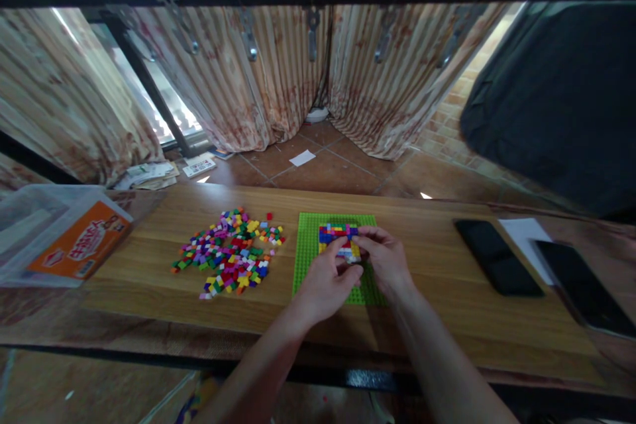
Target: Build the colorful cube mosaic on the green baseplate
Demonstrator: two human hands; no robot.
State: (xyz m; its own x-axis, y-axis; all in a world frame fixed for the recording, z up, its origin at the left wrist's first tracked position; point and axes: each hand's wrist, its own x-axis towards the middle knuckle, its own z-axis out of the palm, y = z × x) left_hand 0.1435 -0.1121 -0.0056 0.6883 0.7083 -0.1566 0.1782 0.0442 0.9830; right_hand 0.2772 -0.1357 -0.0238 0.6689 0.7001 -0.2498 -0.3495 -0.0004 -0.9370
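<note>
A small build of toy bricks (325, 234) in blue, red, yellow, white and purple sits over a green studded baseplate (308, 238); whether it is pressed down or lifted slightly, I cannot tell. My left hand (322, 285) is closed at its lower left, index finger on top and thumb near the front edge. Around its right side my right hand (390, 262) is closed, fingertips on the bricks. The fingers cover part of the build's front and right. Left of the baseplate, a loose pile of small coloured bricks (228, 252) is spread on the wooden board (427, 318).
At the far left stands a clear plastic box (59, 195) with an orange label (82, 238). On the right lie a black phone (497, 257), a white paper (527, 245) and another dark device (586, 285). Curtains (278, 79) and a tiled floor (338, 159) lie beyond.
</note>
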